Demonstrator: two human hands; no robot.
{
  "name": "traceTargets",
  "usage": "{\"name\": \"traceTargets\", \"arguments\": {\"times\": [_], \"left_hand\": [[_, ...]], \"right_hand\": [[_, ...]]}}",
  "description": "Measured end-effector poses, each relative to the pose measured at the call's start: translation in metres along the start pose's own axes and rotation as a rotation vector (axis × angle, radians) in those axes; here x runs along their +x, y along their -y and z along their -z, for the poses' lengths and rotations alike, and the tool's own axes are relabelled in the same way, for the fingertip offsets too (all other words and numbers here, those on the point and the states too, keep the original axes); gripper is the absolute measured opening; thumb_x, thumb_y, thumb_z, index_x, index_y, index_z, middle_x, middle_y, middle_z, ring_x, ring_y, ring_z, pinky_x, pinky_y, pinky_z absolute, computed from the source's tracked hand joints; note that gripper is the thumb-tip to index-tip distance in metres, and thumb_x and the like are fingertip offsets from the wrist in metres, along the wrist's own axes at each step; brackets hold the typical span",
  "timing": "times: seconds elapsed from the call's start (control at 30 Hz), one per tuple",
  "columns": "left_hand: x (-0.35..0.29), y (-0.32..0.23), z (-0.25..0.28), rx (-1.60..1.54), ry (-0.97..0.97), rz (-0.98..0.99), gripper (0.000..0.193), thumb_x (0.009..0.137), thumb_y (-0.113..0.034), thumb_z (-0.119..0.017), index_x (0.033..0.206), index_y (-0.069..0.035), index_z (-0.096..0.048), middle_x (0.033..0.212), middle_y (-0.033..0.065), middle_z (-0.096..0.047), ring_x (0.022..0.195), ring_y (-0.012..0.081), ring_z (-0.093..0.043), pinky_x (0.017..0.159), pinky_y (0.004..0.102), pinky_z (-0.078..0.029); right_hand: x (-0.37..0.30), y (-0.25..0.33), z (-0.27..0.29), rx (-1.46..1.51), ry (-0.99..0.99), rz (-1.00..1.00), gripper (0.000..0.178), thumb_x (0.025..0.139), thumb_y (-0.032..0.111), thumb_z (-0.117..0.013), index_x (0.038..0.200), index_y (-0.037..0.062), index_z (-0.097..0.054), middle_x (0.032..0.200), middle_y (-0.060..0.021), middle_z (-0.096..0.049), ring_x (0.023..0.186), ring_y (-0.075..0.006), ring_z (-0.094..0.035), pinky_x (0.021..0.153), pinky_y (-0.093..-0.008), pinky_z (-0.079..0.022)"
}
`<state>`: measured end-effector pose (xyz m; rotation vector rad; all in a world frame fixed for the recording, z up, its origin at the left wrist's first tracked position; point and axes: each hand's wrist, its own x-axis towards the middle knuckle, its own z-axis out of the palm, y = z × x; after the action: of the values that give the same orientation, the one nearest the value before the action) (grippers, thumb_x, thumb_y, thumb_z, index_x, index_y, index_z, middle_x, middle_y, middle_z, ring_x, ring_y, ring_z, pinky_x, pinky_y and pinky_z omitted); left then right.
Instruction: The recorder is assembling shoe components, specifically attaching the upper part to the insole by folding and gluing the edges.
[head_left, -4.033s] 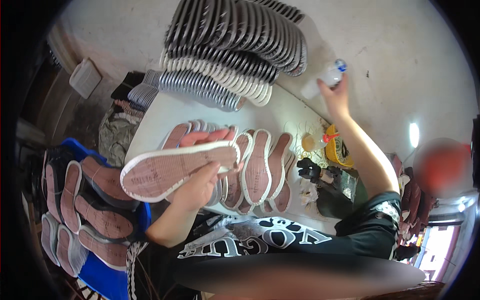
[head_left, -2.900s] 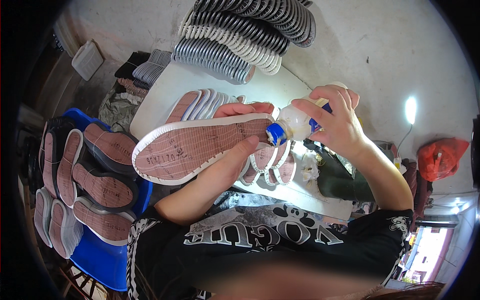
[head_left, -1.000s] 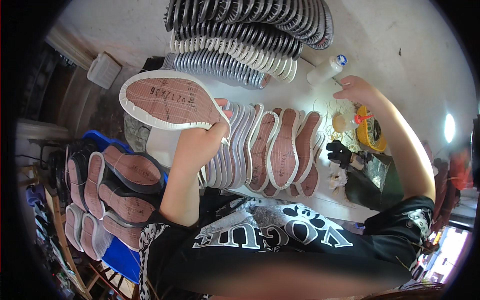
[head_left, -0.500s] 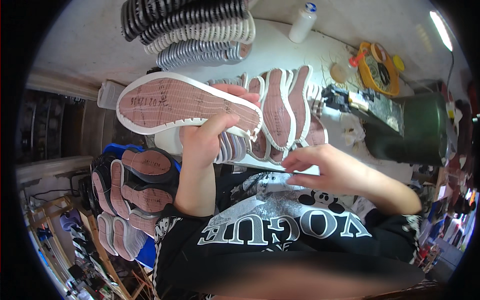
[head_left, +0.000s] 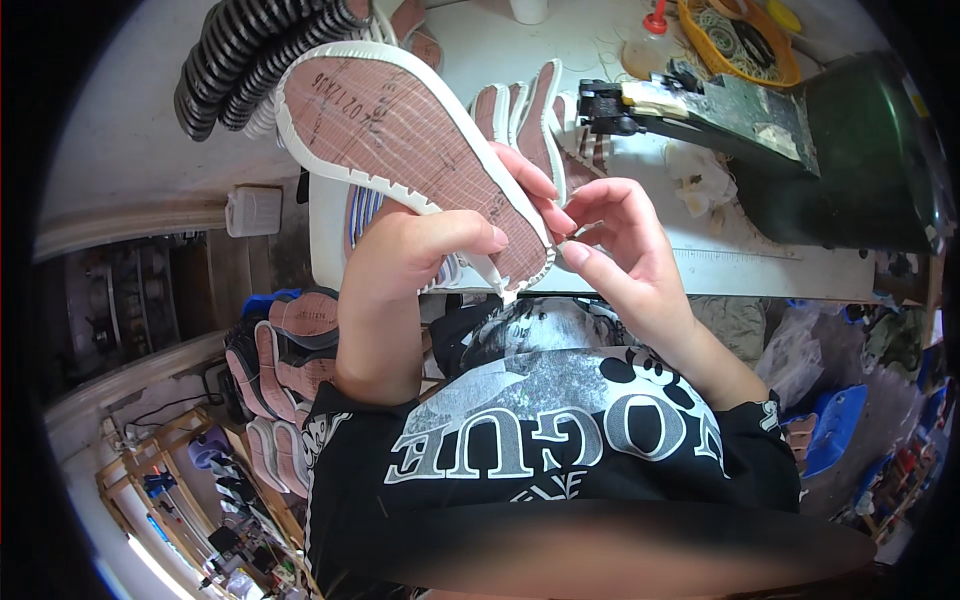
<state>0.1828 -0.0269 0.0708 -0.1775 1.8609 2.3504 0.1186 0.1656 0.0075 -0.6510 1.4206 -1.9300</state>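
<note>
A shoe insole (head_left: pixel 395 130), with a pinkish-brown board face and a white notched edge, is tilted above the table's front edge. My left hand (head_left: pixel 410 245) grips its narrow end, thumb on the board face and fingers behind the far edge. At that end's right rim is my right hand (head_left: pixel 630 245), thumb and forefinger drawn together by the white edge. Whatever they pinch there is too small to make out. A torn white tip hangs from the bottom of the insole. Behind my hands, more white-edged insoles (head_left: pixel 545 110) stand on the table.
A dark green sewing machine (head_left: pixel 840 150) occupies the table's right side. Beyond it sits a yellow basket (head_left: pixel 790 68) with thread. Black ribbed insoles (head_left: pixel 225 75) are stacked at far left. Below the table, more insoles (head_left: pixel 305 320) fill a blue bin. White scraps (head_left: pixel 700 180) lie beside the machine.
My right hand has moved up to the insole's narrow end, and its fingers have closed there. The insole has tilted more steeply in my left hand. The whole view has shifted.
</note>
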Motion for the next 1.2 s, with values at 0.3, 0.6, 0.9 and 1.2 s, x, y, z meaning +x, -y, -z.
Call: {"name": "traceTargets", "arguments": {"times": [0.3,0.6,0.9,1.2], "left_hand": [[0.014,-0.015,-0.024,0.118,-0.063,0.131,0.05,0.062,-0.006,-0.05,0.109,0.009,-0.054,0.095,0.0233,-0.067,0.087,0.0262,-0.067,0.082,0.0351,-0.053],[0.022,0.021,-0.029,-0.315,-0.151,0.054,0.041,0.07,-0.011,-0.052,0.109,0.002,-0.048,0.107,0.0288,-0.059,0.101,0.0345,-0.061,0.09,0.0419,-0.05],[0.016,0.05,-0.061,-0.519,-0.359,-0.146,0.033,0.084,-0.004,-0.048,0.116,-0.004,-0.043,0.129,0.0215,-0.049,0.112,0.0266,-0.054,0.095,0.0369,-0.045],[-0.025,0.109,-0.053,-0.011,-0.327,-0.038,0.045,0.097,-0.023,-0.045,0.135,-0.002,-0.035,0.13,0.0127,-0.048,0.122,0.0214,-0.044,0.104,0.036,-0.031]], "right_hand": [[-0.013,-0.016,0.011,0.277,0.17,-0.115,0.033,0.083,-0.002,-0.048,0.116,-0.0009,-0.044,0.104,-0.0053,-0.052,0.096,-0.0112,-0.053,0.087,-0.0269,-0.043],[-0.011,-0.007,0.008,0.415,0.187,-0.198,0.022,0.087,0.005,-0.062,0.107,-0.0027,-0.06,0.094,-0.0068,-0.065,0.088,-0.0125,-0.062,0.08,-0.0265,-0.05],[-0.003,-0.017,-0.003,0.495,-0.096,-0.015,0.022,0.086,0.004,-0.065,0.106,-0.0017,-0.06,0.092,-0.0062,-0.066,0.085,-0.0099,-0.061,0.075,-0.023,-0.048],[0.014,-0.014,-0.007,0.491,-0.059,-0.104,0.019,0.09,0.01,-0.06,0.103,-0.0043,-0.062,0.093,-0.0098,-0.068,0.083,-0.0115,-0.064,0.073,-0.022,-0.05]]}}
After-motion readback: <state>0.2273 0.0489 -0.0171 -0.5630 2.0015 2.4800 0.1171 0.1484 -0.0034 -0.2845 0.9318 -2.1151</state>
